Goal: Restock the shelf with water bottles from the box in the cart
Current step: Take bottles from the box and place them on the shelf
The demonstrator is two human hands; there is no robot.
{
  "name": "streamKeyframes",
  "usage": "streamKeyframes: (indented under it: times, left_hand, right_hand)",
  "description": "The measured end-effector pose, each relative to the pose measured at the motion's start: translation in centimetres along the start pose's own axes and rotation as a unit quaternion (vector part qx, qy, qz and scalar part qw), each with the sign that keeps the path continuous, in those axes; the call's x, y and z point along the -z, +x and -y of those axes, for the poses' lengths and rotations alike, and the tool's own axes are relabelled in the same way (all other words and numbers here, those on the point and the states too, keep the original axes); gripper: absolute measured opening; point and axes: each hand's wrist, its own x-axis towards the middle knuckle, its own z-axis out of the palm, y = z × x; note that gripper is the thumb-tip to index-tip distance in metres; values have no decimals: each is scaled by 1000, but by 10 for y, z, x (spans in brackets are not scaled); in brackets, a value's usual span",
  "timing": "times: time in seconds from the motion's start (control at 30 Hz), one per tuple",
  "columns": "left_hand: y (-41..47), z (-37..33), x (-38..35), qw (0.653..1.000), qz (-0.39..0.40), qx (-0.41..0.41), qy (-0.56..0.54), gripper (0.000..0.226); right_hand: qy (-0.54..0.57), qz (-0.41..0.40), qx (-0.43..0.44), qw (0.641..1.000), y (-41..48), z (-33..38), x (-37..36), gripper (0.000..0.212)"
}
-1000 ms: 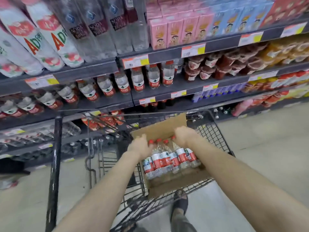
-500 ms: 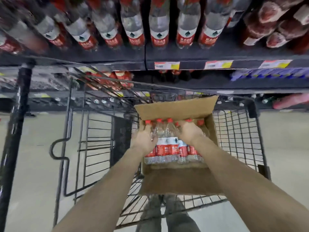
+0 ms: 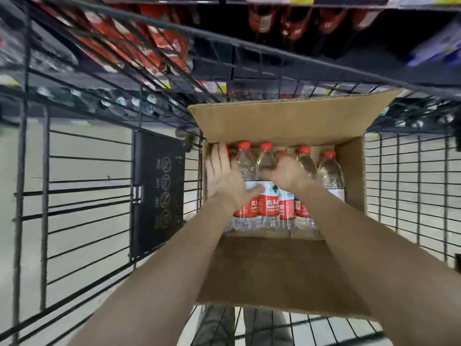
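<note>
Black wire cart (image 3: 159, 196) holds a brown corrugated box (image 3: 287, 121), flaps open, packed with clear ribbed water bottles (image 3: 330, 176), long axes running away from the person, red caps toward the blurred shelf (image 3: 349, 3). Left hand (image 3: 224, 178) lies flat, fingers straight, on the leftmost bottles; right hand (image 3: 287, 173) curls over a middle bottle's shoulder, fingertips hidden.

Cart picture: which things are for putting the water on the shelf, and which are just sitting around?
For the job:
water bottles
cardboard box holding them
wire cart

Just around:
black sign panel on the cart
red-labelled goods on the shelf behind
blurry bottles on the low shelf
</note>
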Motion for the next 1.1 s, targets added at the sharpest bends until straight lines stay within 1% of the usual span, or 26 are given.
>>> streamKeyframes:
  times: [0.1, 0.17, 0.27, 0.33, 0.43, 0.5, 0.6, 0.7, 0.8, 0.87, 0.9, 1.03, 1.1]
  left_hand:
    - [3, -7, -7, 999, -28, 22, -16, 110]
    - [5, -9, -9, 997, -42, 44, -50, 106]
    - [3, -11, -13, 988, -40, 78, -125, 103]
    - [-3, -13, -17, 982, -60, 87, -157, 100]
    - [-15, -15, -20, 968, -104, 97, -207, 99]
    - [-26, -16, -19, 958, -116, 100, -244, 98]
    - [-42, -20, -14, 942, -109, 90, -304, 92]
    - [-56, -23, -9, 917, -93, 81, -380, 87]
    - [-65, -21, -5, 900, -85, 67, -423, 86]
    - [-69, -16, -3, 880, -96, 36, -463, 86]
    - [-72, -14, 0, 873, -99, 20, -477, 86]
    - [-89, -9, 22, 865, -120, -32, -487, 83]
    - [-102, -7, 41, 858, -138, -50, -492, 84]
  right_hand:
    - [39, 13, -10, 999, 10, -4, 0, 40]
    - [77, 35, -15, 996, 12, -2, 3, 42]
    - [145, 36, -16, 989, 11, -4, 5, 69]
    - [197, 11, -1, 980, 2, -7, 2, 77]
    - [286, -16, 22, 958, -10, -18, -10, 87]
    - [330, -21, 37, 943, -22, -22, -15, 85]
    - [376, -14, 51, 925, -37, -29, -21, 84]
    - [387, -20, 62, 920, -52, -33, -21, 77]
    - [385, -34, 64, 920, -70, -31, -18, 86]
    - [392, -53, 78, 915, -80, -33, -18, 94]
    - [394, -62, 88, 913, -84, -35, -17, 92]
    - [366, -111, 135, 914, -121, -27, 6, 76]
    - [353, -128, 155, 914, -142, -16, 23, 73]
